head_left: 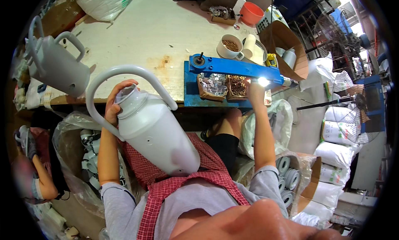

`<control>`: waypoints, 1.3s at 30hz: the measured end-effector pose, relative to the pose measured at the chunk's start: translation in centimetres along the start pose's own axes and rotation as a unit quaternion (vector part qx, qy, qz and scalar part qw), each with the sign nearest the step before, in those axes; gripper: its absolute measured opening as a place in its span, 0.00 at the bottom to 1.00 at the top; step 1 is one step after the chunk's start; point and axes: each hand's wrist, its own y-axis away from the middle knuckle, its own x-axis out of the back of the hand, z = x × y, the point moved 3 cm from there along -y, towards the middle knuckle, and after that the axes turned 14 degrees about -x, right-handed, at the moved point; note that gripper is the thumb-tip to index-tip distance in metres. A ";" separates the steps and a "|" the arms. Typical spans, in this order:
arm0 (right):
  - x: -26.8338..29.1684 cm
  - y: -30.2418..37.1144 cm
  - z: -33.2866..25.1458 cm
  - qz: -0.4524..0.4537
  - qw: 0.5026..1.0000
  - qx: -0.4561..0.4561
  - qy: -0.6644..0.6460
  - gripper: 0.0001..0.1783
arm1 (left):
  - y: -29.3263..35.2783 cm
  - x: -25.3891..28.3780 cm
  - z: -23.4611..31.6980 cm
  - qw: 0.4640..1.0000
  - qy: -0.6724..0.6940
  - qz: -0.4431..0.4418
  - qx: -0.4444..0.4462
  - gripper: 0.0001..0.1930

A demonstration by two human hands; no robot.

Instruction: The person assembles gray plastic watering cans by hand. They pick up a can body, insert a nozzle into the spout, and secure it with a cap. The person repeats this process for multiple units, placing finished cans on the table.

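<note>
1. While the big gray jug lies tilted across the person's lap in the middle of the frame, the left hand is curled around its neck, gripping it so that it does not roll. The bottom of the jug rests against the red checked apron, which helps keep it steady.
2. The jug's long curved handle loops up over the hand, toward the table edge.
3. The right hand reaches out to the blue tool at the table edge, right of center. A bright light spot hides the fingers, so I cannot tell if that hand is open or closed.
4. Just beside that hand sit two small cardboard trays. One tray holds shiny silver bits, the other tray holds small brown bits. They are close by, so they are easy to grab.
5. A white cup above the tool holds more brown bits. An orange cup stands farther up; I cannot see what is in it.
6. Another gray jug lies on the table in the upper left.
7. A clear bag at the lower left holds more gray parts. At the lower right, a box holds round gray pieces.
</note>
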 end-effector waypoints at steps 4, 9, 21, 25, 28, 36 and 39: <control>1.8 3.6 -2.5 0.023 0.955 0.007 -0.296 0.05 | 0.5 1.0 0.1 0.999 -0.007 0.037 0.001 0.42; 9.3 6.1 -11.3 0.046 0.878 0.188 -0.438 0.05 | 0.6 1.5 -0.4 0.999 0.008 0.053 0.001 0.41; 11.6 0.7 -21.0 -0.084 0.893 0.237 -0.373 0.05 | 1.2 3.1 -0.9 0.992 0.044 0.116 0.007 0.32; 11.9 0.5 -21.6 -0.123 0.903 0.260 -0.321 0.06 | 1.5 3.7 -1.0 0.994 -0.006 0.106 0.023 0.27; 11.5 0.5 -20.9 -0.138 0.890 0.229 -0.371 0.05 | 1.7 3.6 -0.7 0.993 0.015 0.113 0.018 0.26; 12.4 0.4 -20.7 -0.117 0.881 0.262 -0.376 0.04 | 1.8 2.8 0.5 0.995 -0.002 0.099 -0.013 0.27; 13.6 0.3 -21.2 -0.121 0.882 0.315 -0.329 0.05 | 1.6 1.9 1.3 0.992 -0.014 0.126 -0.004 0.28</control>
